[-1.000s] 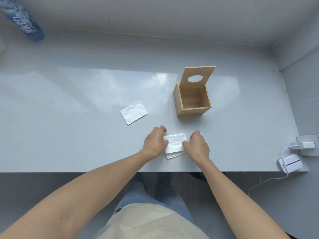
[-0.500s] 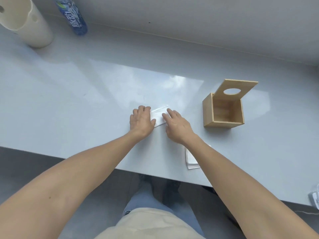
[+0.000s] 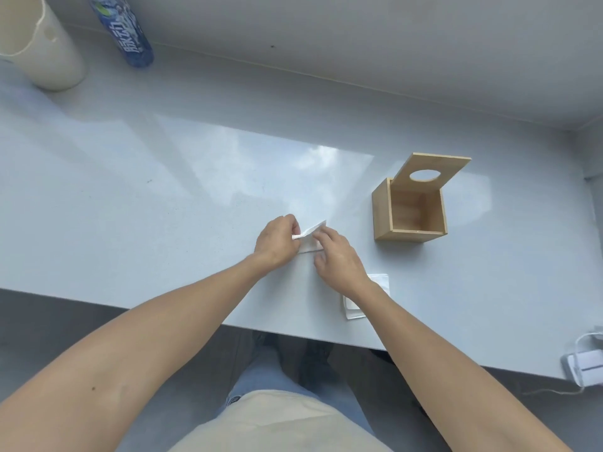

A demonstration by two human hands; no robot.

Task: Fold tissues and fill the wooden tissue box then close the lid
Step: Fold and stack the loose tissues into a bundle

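A small white tissue (image 3: 310,238) lies on the grey table (image 3: 163,197), one edge lifted off the surface. My left hand (image 3: 277,243) pinches that raised edge between thumb and fingers. My right hand (image 3: 336,256) rests its fingers on the tissue's right part. To the right stands the wooden tissue box (image 3: 409,210), its inside bare, its lid (image 3: 430,171) with an oval hole tilted up at the back. A folded white tissue stack (image 3: 354,309) lies near the table's front edge, partly hidden under my right forearm.
A cream cylinder (image 3: 42,50) and a blue bottle (image 3: 127,34) stand at the table's far left, by the wall. A white charger with a cable (image 3: 584,370) sits at the front right corner. The table's front edge runs just below my wrists.
Both hands left the stack near the front edge and went to the other tissue further left. The left hand has now lifted that tissue's edge. The camera view swung left.
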